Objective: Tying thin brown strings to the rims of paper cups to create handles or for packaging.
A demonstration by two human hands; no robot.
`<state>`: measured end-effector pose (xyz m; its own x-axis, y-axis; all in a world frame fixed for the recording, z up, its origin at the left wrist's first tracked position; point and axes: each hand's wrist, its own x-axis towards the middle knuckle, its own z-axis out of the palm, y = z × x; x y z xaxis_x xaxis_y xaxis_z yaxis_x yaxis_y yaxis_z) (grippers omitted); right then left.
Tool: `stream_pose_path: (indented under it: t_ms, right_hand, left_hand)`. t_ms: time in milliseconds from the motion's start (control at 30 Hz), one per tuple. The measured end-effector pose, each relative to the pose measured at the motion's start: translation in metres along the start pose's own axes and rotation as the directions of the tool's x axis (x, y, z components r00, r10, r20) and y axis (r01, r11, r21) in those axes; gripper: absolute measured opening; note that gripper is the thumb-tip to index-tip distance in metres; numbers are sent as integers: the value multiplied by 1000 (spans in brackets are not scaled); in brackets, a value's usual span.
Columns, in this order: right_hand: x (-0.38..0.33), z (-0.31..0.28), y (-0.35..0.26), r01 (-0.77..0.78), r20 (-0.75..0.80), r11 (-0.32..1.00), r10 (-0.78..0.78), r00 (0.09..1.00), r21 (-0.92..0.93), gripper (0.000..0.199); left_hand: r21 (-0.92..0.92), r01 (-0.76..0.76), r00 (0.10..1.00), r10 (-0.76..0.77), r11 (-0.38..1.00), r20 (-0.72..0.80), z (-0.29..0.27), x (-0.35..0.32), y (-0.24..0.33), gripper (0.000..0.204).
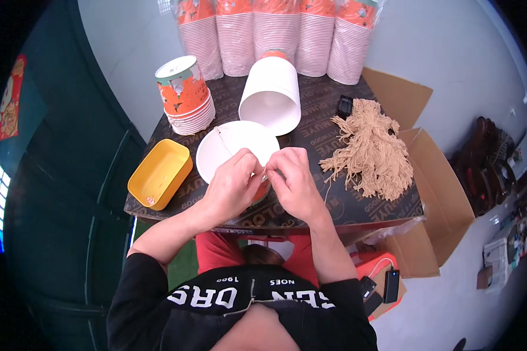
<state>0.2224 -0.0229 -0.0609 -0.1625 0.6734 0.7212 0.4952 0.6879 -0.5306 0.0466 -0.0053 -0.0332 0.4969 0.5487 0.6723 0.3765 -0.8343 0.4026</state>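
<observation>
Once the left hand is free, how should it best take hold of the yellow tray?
Probably at the rim of the long right wall of the yellow tray, coming down from the right to pinch it. The tray sits open side up, leaving that rim exposed on the side facing the left hand.

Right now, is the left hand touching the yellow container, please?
Apart. The head view shows dark tabletop lying between the left hand and the yellow container, with no contact.
</observation>
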Motion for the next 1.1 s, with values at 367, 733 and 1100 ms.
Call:
stream_pose_path:
  t_ms: [367, 733, 1100]
  right_hand:
    - [-23, 4, -20, 100, -141, 984, -121, 983, -151, 10]
    - [-37, 10, -19, 47, -144, 998, -53, 988, -47, 14]
    - [-27, 24, -16, -123, -133, 912, 189, 973, 392, 12]
  left_hand:
    - [-184, 515, 853, -479, 837, 207, -16, 11, -12, 7]
    - [-146, 527, 830, -470, 837, 299, -24, 18, -13, 9]
    - [-169, 270, 957, -245, 948, 153, -26, 6, 16, 5]
